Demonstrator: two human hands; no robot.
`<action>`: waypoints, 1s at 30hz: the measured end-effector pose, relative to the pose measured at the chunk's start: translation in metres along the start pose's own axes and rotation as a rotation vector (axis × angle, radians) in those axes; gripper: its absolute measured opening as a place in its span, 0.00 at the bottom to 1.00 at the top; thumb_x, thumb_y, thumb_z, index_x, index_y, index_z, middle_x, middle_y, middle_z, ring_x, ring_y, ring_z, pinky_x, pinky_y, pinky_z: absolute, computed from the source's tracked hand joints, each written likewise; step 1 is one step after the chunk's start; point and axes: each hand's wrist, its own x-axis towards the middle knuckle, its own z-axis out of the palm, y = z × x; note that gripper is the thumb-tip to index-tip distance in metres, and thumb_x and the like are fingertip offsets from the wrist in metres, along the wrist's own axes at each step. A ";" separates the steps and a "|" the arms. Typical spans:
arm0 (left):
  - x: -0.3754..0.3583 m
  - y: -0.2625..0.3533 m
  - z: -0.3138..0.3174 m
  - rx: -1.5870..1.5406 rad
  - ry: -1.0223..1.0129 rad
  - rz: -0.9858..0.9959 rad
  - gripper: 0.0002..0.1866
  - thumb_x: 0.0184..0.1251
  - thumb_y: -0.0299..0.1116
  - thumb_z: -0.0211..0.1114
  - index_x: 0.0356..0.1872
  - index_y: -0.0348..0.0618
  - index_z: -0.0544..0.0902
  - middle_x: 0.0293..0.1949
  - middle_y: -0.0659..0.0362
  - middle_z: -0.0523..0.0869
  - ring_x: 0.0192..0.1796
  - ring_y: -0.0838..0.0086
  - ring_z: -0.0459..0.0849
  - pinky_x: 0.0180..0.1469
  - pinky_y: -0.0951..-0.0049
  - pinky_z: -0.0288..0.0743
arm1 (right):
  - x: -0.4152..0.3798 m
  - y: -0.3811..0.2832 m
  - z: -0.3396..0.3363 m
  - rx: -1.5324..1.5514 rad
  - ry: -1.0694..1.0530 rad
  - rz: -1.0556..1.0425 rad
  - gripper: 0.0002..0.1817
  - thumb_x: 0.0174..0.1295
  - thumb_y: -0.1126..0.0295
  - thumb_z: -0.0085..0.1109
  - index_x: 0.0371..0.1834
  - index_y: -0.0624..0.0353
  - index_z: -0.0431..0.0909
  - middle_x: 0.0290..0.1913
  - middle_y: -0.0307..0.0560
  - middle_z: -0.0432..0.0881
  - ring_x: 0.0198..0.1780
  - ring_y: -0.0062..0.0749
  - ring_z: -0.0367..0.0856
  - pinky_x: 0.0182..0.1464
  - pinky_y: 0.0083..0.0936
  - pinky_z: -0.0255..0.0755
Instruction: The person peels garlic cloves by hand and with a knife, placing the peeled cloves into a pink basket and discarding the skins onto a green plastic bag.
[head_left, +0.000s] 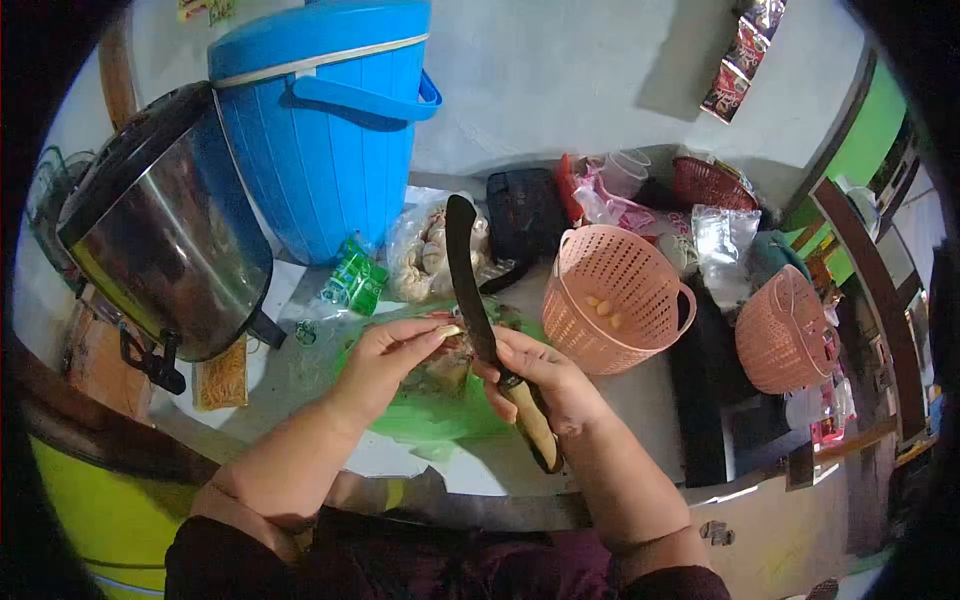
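My right hand (535,372) is closed around a large knife (466,265), near where its dark curved blade meets the wooden handle. The blade points up and away from me, the handle down toward my wrist. Between the thumb and fingers of my left hand (395,355) is a small pale garlic clove (451,331), close to the blade. Below both hands lies a green plastic bag (430,410) with peelings on it, partly hidden by the hands. To the right, a pink basket (610,335) holds several pale peeled cloves (603,308).
Behind my hands sits a clear bag of garlic bulbs (432,250), beside a green packet (355,280). A blue lidded bucket (320,150) and a steel pot (185,230) stand at the left. Another pink basket (780,340) is at the right.
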 end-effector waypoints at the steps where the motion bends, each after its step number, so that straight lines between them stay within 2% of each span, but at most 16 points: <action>1: 0.000 0.000 -0.001 0.006 -0.018 -0.003 0.11 0.69 0.23 0.60 0.49 0.32 0.82 0.46 0.56 0.86 0.47 0.74 0.83 0.53 0.75 0.76 | 0.000 0.000 0.001 -0.067 0.026 -0.005 0.25 0.72 0.65 0.49 0.70 0.59 0.63 0.34 0.37 0.73 0.26 0.22 0.72 0.28 0.16 0.65; 3: 0.000 -0.001 -0.003 0.017 -0.054 -0.009 0.11 0.69 0.23 0.59 0.50 0.33 0.82 0.48 0.56 0.85 0.49 0.74 0.83 0.54 0.74 0.75 | -0.001 0.001 0.005 -0.199 0.079 -0.015 0.25 0.72 0.66 0.49 0.70 0.59 0.61 0.34 0.37 0.69 0.28 0.20 0.70 0.29 0.15 0.64; 6: -0.002 0.004 -0.003 0.264 -0.040 0.069 0.10 0.69 0.26 0.61 0.47 0.34 0.84 0.53 0.56 0.83 0.55 0.74 0.79 0.61 0.73 0.71 | -0.002 0.002 0.007 -0.575 0.058 -0.084 0.27 0.73 0.65 0.48 0.73 0.58 0.58 0.42 0.39 0.76 0.34 0.16 0.72 0.31 0.15 0.65; 7: -0.001 -0.003 -0.007 0.278 -0.065 0.109 0.11 0.69 0.24 0.60 0.49 0.35 0.84 0.53 0.57 0.84 0.55 0.74 0.80 0.60 0.73 0.71 | -0.006 -0.005 0.014 -0.701 0.036 -0.064 0.28 0.73 0.67 0.49 0.74 0.57 0.56 0.57 0.43 0.75 0.47 0.20 0.76 0.43 0.20 0.71; 10: -0.003 -0.003 -0.004 0.131 -0.073 0.128 0.12 0.69 0.23 0.59 0.51 0.36 0.82 0.53 0.57 0.84 0.55 0.74 0.80 0.59 0.74 0.71 | -0.003 -0.005 0.013 -0.963 0.010 -0.208 0.30 0.71 0.68 0.52 0.74 0.56 0.56 0.67 0.48 0.68 0.60 0.31 0.72 0.59 0.27 0.66; 11: -0.002 -0.007 -0.009 0.310 -0.042 0.149 0.13 0.68 0.21 0.58 0.52 0.36 0.82 0.52 0.57 0.84 0.55 0.74 0.80 0.59 0.74 0.71 | -0.004 -0.006 0.014 -1.011 0.011 -0.228 0.30 0.70 0.68 0.53 0.74 0.56 0.57 0.69 0.50 0.67 0.65 0.34 0.69 0.64 0.29 0.63; 12: -0.002 -0.006 -0.008 0.285 -0.031 0.132 0.13 0.68 0.21 0.58 0.52 0.36 0.82 0.52 0.57 0.84 0.55 0.74 0.80 0.60 0.73 0.71 | -0.004 -0.007 0.014 -1.059 0.013 -0.248 0.30 0.69 0.68 0.54 0.73 0.56 0.58 0.70 0.53 0.66 0.69 0.38 0.67 0.68 0.32 0.59; 15: -0.002 0.004 -0.002 0.242 0.002 0.085 0.13 0.68 0.19 0.57 0.51 0.35 0.82 0.51 0.56 0.85 0.54 0.73 0.81 0.60 0.73 0.71 | -0.003 -0.005 0.010 -1.199 0.011 -0.337 0.28 0.69 0.67 0.55 0.72 0.57 0.61 0.67 0.56 0.70 0.67 0.42 0.70 0.66 0.33 0.63; 17: -0.001 0.001 -0.003 0.218 -0.011 0.125 0.12 0.68 0.19 0.58 0.50 0.35 0.82 0.51 0.56 0.85 0.54 0.73 0.81 0.59 0.73 0.72 | -0.003 -0.003 0.011 -1.302 0.044 -0.397 0.28 0.68 0.67 0.55 0.71 0.57 0.63 0.65 0.58 0.71 0.65 0.46 0.71 0.65 0.34 0.64; 20: 0.000 -0.006 -0.007 0.176 -0.033 0.190 0.12 0.66 0.19 0.59 0.49 0.34 0.83 0.49 0.57 0.85 0.51 0.76 0.81 0.56 0.75 0.73 | -0.003 -0.006 0.011 -1.340 0.065 -0.349 0.28 0.68 0.67 0.55 0.70 0.55 0.63 0.63 0.59 0.73 0.60 0.50 0.74 0.61 0.37 0.67; 23: -0.003 -0.008 -0.010 0.238 0.021 0.115 0.11 0.65 0.18 0.59 0.46 0.35 0.84 0.44 0.60 0.86 0.47 0.78 0.82 0.53 0.76 0.75 | 0.001 -0.001 0.003 -1.349 0.020 -0.501 0.27 0.69 0.67 0.54 0.71 0.54 0.63 0.62 0.54 0.75 0.57 0.44 0.77 0.57 0.37 0.70; 26: -0.001 -0.013 -0.012 0.213 0.057 0.103 0.10 0.65 0.18 0.60 0.45 0.36 0.84 0.43 0.60 0.86 0.47 0.78 0.82 0.51 0.77 0.75 | -0.008 -0.012 0.021 -0.863 0.111 -0.018 0.27 0.71 0.66 0.52 0.72 0.52 0.62 0.63 0.48 0.75 0.58 0.34 0.76 0.56 0.34 0.69; 28: -0.002 -0.002 -0.007 0.231 0.025 0.101 0.10 0.65 0.18 0.60 0.45 0.36 0.84 0.43 0.60 0.87 0.47 0.78 0.82 0.52 0.77 0.75 | -0.010 -0.012 0.017 -0.821 0.086 0.022 0.27 0.71 0.66 0.51 0.73 0.53 0.61 0.64 0.45 0.74 0.60 0.30 0.73 0.59 0.31 0.67; 30: -0.003 0.000 -0.006 0.204 0.000 0.127 0.10 0.64 0.18 0.60 0.44 0.36 0.85 0.43 0.60 0.87 0.46 0.78 0.82 0.51 0.77 0.75 | -0.008 -0.009 0.014 -0.816 0.050 -0.024 0.27 0.72 0.66 0.51 0.73 0.54 0.61 0.64 0.44 0.74 0.62 0.28 0.71 0.62 0.30 0.65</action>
